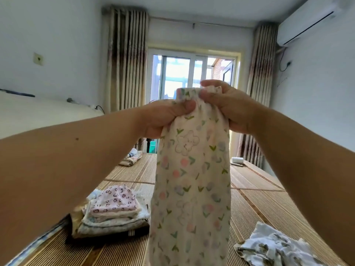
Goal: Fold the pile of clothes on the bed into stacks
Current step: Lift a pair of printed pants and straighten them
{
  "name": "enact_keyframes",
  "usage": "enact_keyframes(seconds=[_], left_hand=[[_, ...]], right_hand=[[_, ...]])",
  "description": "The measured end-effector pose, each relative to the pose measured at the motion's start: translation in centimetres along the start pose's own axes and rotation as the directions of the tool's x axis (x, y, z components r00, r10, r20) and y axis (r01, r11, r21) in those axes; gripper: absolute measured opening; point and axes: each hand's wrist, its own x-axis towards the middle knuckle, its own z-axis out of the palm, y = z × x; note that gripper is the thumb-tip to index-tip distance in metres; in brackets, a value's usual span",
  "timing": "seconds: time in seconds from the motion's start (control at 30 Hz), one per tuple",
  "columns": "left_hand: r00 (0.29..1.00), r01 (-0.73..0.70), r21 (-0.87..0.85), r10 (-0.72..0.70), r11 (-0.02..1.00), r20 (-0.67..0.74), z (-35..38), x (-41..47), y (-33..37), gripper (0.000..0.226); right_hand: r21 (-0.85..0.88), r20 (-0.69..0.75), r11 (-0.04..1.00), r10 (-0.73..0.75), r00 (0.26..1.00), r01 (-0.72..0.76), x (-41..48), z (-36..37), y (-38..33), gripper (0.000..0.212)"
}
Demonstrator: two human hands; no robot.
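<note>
Woven straw-coloured matting (269, 208) was found laid over the bed in joined panels, with seams crossing it behind the hanging cloth. Its left edge was marked by a pale blue border strip (38, 244); its far edge was met by the window wall and curtains (126, 60). Bare matting was noted to the right of centre, running back towards the far edge, and again beyond the near stack on the left.

A cream floral garment (192, 189) was held up over the middle of the bed, hanging straight down, its lower end cut off by the bottom of the frame. Its print was recorded as tulips in pink and lilac with outlined bear figures; no lettering could be made out on it.

A stack of folded clothes (113, 212) was seen on the matting at near left, close to the border strip, topped by a pink heart-print piece. A crumpled white patterned garment (274, 248) was seen unfolded at near right, well apart from the stack.

The left hand (165, 118) was clamped on the gathered top of the floral garment, thumb pressed across the cloth. The right hand (226, 106) was pinching the same top edge between thumb and curled fingers, just beside the left.

A smaller folded pile (130, 158) lay at far left, and a white roll (237, 160) stood at the far right edge.
</note>
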Motion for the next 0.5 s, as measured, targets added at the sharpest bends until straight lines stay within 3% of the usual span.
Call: enact_keyframes(seconds=[0.23, 0.3, 0.33, 0.37, 0.43, 0.5], left_hand=[[0.994, 0.091, 0.032, -0.089, 0.995, -0.062, -0.3, 0.0, -1.5, 0.045], [0.989, 0.138, 0.147, -0.129, 0.98, -0.066, -0.4, 0.2, -1.5, 0.041], [0.985, 0.166, 0.295, -0.141, 0.941, -0.103, -0.5, 0.2, -1.4, 0.038], [0.978, 0.196, 0.483, -0.132, 0.853, -0.164, -0.7, 0.4, -1.4, 0.033], [0.957, 0.265, 0.769, -0.063, 0.582, -0.282, -1.2, 0.9, -1.4, 0.027], [0.936, 0.334, 0.859, -0.029, 0.388, -0.351, -1.6, 1.6, -1.9, 0.028]], right_hand=[[-0.129, 0.03, 0.984, 0.13, 0.991, -0.126, -0.6, -1.6, 2.0, 0.004], [-0.199, -0.002, 0.969, 0.15, 0.989, -0.147, -0.4, -1.8, 2.2, 0.01], [-0.227, -0.027, 0.963, 0.145, 0.989, -0.147, -0.2, -2.0, 2.3, 0.012], [-0.266, -0.052, 0.953, 0.137, 0.989, -0.146, 0.0, -2.1, 2.5, 0.011], [-0.412, -0.12, 0.898, 0.113, 0.986, -0.153, 0.5, -2.4, 3.1, 0.014], [-0.592, -0.208, 0.788, 0.057, 0.976, -0.172, 1.2, -2.5, 4.0, 0.017]])
